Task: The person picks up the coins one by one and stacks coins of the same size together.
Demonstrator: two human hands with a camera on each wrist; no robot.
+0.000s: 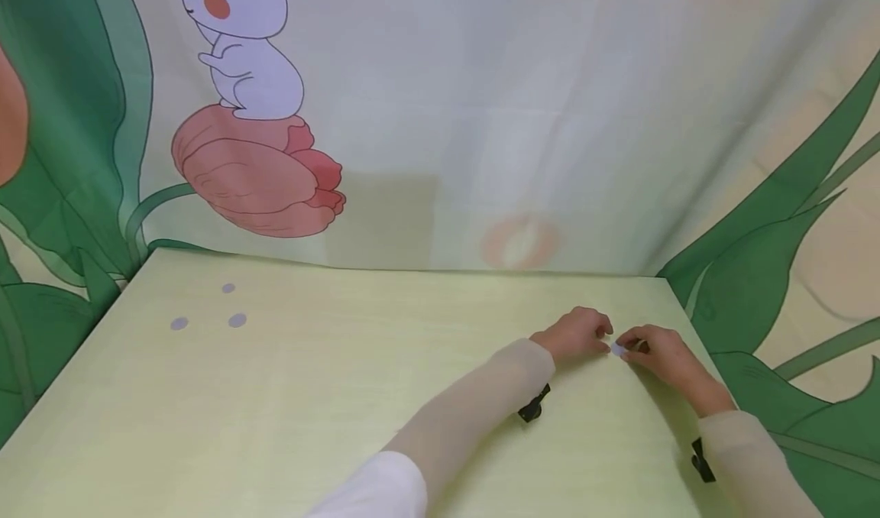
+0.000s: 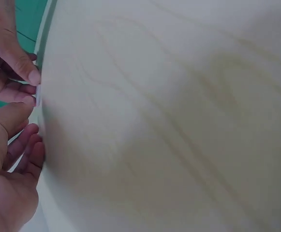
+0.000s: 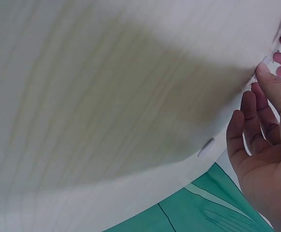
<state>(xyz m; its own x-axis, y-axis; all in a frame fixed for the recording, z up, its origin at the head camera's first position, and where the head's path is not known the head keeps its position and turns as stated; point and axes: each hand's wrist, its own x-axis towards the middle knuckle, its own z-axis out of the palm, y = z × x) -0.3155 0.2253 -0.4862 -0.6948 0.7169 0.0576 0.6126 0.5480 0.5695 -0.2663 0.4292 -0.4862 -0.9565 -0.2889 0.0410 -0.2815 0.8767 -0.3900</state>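
Observation:
A small pale lilac disc (image 1: pixel 617 349) is pinched at the fingertips of my right hand (image 1: pixel 665 354), close above the right part of the table. Just left of it is my left hand (image 1: pixel 576 335), its fingers loosely bent and the thumb tip right beside the disc. In the left wrist view a gap shows between the left thumb (image 2: pixel 20 113) and the other fingers; whether the thumb touches the disc, I cannot tell. Another pale disc (image 3: pixel 206 147) lies near the table edge below the right fingers in the right wrist view; in the head view it is not seen.
Three more lilac discs, an upper one (image 1: pixel 228 288), a left one (image 1: pixel 179 324) and a right one (image 1: pixel 237 320), lie at the table's far left. The pale wood table (image 1: pixel 309 396) ends at a printed curtain (image 1: pixel 385 121) behind and at the sides.

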